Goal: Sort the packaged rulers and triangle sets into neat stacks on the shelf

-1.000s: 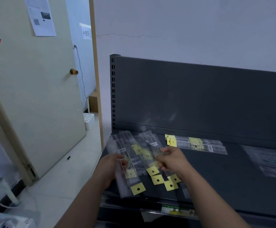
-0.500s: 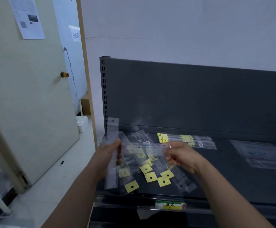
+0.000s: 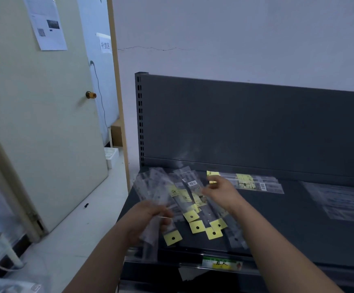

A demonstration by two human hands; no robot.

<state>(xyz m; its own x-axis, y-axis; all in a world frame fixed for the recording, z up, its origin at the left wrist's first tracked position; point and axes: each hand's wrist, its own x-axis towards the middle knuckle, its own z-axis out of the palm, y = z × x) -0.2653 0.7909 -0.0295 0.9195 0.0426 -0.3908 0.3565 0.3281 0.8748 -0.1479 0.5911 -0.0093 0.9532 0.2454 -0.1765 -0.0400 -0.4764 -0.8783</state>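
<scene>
On my left hand point(image 3: 148, 218) the fingers curl round a clear ruler packet point(image 3: 150, 245). My right hand point(image 3: 221, 194) is blurred; I cannot tell its grip. Between them lies the loose ruler pile point(image 3: 189, 199); beyond the right, a neat stack point(image 3: 256, 183) on the shelf point(image 3: 288, 229).

Bare shelf point(image 3: 294, 208) lay open at centre right. Loose ruler packs point(image 3: 184, 197) cluttered lower centre; back panel point(image 3: 256, 127) closed the rear.

On my left I see a pale door point(image 3: 45, 134) with a brass knob point(image 3: 90, 95) and a printed sheet point(image 3: 47, 24) taped to it. A cardboard box point(image 3: 117, 135) sits beyond the door.
</scene>
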